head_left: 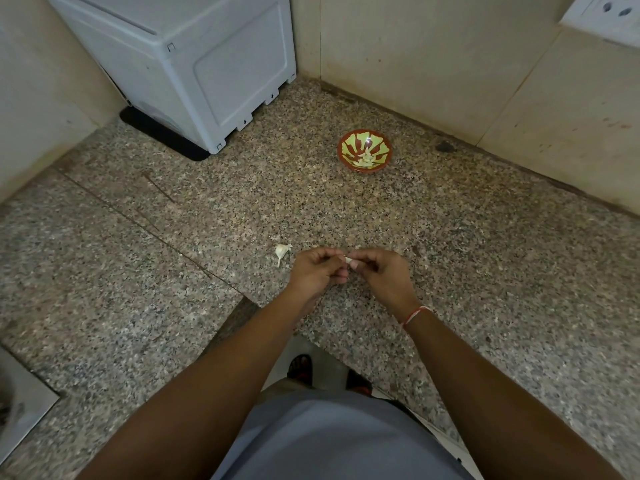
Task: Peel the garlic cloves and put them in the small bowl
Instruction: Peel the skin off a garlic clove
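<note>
Counter surface: a speckled granite countertop (450,258), polished, mottled grey-brown and pink, is running into a corner and showing a thin dark seam line across its left part.
Garlic clove: a small pale clove (348,260) is sitting between the fingertips of both hands, just above the counter near its front edge.
Left hand: the left hand (313,270) is curling its fingers inward and pinching the clove from the left side with thumb and forefinger.
Right hand: the right hand (379,270) is pinching the same clove from the right, fingers bent; a thin red and white thread band (414,315) is circling its wrist.
Garlic remnant: a white, papery piece of garlic with a short stalk (282,252) is lying on the granite just to the left of the left hand, apart from it.
Small bowl: a round, shallow bowl (349,142) with a reddish-brown rim and a glossy yellow-green, leaf-like pattern inside is standing well beyond the hands, near the back wall.
Bowl contents: several pale peeled cloves (367,159) are lying heaped at the bottom of the bowl.
Appliance: a boxy white plastic appliance (194,64) with moulded panels is standing on a black mat (162,136) in the far left corner.
Walls: smooth cream tiles (433,64) are lining the corner; a white socket plate (609,15) is showing at the upper right.
Person: a grey garment (329,441) is filling the lower middle.
</note>
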